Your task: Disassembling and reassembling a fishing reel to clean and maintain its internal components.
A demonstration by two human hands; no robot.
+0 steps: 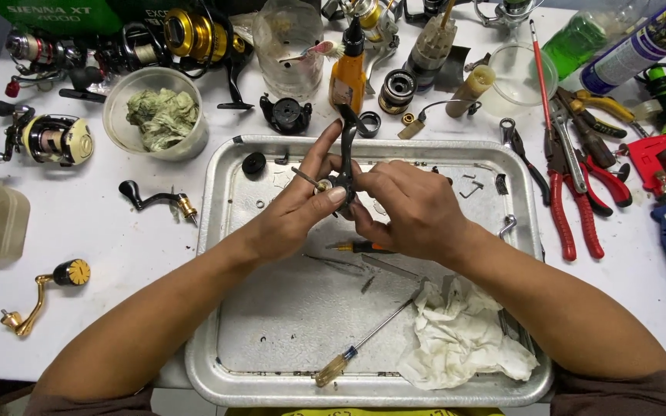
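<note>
Both of our forearms reach in from the lower corners and meet above the far half of the metal tray (225, 231), which lies on the white counter (117, 231). Our left hand (294, 212) is partly closed, thumb and fingers pinching the black reel part (346, 150) at its lower end; its arm stands upright between the hands. Our right hand (410, 208) is curled, fingertips pressed to the same part. Near our right wrist lies a crumpled white cloth (464, 339), with a screwdriver (364, 339) just beside it in the tray.
</note>
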